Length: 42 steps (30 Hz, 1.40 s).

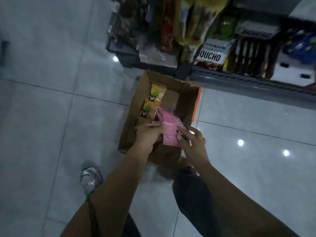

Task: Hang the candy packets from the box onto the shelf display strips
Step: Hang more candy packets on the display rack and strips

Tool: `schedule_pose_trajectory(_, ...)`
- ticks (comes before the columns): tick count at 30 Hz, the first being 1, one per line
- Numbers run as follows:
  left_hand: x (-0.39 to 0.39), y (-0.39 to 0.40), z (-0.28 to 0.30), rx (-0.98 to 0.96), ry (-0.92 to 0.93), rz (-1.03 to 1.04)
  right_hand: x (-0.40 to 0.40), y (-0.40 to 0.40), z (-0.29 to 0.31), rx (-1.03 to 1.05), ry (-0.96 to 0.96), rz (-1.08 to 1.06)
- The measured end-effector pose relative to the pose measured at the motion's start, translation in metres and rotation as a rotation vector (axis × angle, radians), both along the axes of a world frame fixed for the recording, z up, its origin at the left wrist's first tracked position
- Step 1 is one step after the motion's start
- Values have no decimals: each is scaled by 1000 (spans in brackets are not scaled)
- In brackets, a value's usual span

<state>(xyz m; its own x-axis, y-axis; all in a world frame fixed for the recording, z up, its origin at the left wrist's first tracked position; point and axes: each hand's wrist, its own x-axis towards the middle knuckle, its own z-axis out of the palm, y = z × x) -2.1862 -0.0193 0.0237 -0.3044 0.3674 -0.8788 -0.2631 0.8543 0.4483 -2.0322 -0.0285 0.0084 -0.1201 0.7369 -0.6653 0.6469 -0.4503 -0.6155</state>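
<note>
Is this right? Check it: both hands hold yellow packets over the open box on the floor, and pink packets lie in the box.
Not quite: the colours are swapped. The head view shows the left hand and right hand holding pink packets over the open box on the floor; yellow packets lie in the box.

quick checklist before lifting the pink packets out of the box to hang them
1. Left hand grips the pink packets: ok.
2. Right hand holds them: cannot tell, its fingers only rest on the side.
3. Packets free of the yellow packets: ok, those lie further back.
4. Box open on top: ok.
5. Hang holes intact: cannot tell.
6. Free hook on the shelf: cannot tell, blurred.
</note>
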Motion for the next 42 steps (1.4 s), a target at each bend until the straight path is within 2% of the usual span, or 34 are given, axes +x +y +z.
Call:
schedule_pose_trajectory(2,3,2,62,31,-43,54,9,4,57,24,118,11)
schedule_pose_trajectory(9,20,7,269,172,-157,189,39,26,270,151,344,102)
schedule_pose_trajectory(14,14,11,383,306,-246,232,51,42,392,243,353,234)
schedule_pose_trajectory(19,13,18,483,483,-168,218,49,51,497,430,419,213)
schedule_pose_trajectory(22,17,13,518,616,-179,238,49,47,536,549,437,128)
schedule_pose_trajectory(25,22,6,544,713,-286,232,49,44,565,660,418,66)
schedule_pose_trajectory(29,28,0,571,759,-419,209,47,45,598,744,424,-68)
schedule_pose_trajectory(34,35,0,597,818,-450,175,44,55,631,845,368,-161)
schedule_pose_trajectory(38,37,2,614,880,-408,87,44,59,657,969,257,-157)
schedule_pose_trajectory(42,36,3,622,933,-121,-165,45,65,674,1037,157,-166)
